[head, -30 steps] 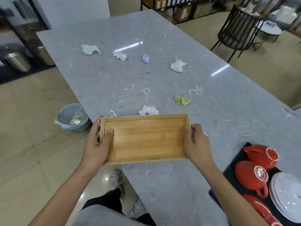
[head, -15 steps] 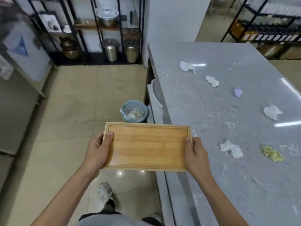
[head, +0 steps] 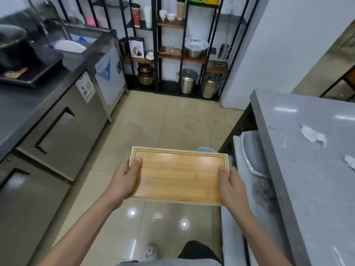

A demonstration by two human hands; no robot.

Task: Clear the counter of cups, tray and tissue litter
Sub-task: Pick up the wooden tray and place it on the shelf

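I hold an empty bamboo tray (head: 178, 174) level over the tiled floor, clear of the grey marble counter (head: 311, 169) on my right. My left hand (head: 123, 181) grips its left short end, thumb on the inside. My right hand (head: 231, 186) grips the right short end the same way. A crumpled white tissue (head: 313, 135) lies on the counter near its left edge, and part of another tissue (head: 350, 161) shows at the frame's right edge. No cups are in view.
A steel under-counter fridge unit (head: 51, 131) lines the left side. A black shelf rack (head: 178, 45) with pots and cups stands ahead against the wall. The blue bin's rim (head: 207, 149) peeks out behind the tray. A grey-white tray (head: 251, 152) sits on a ledge under the counter.
I have turned left away from the counter, carrying the tray with both hands out over the aisle floor. The counter and most tissues have slid to the right and out of view.
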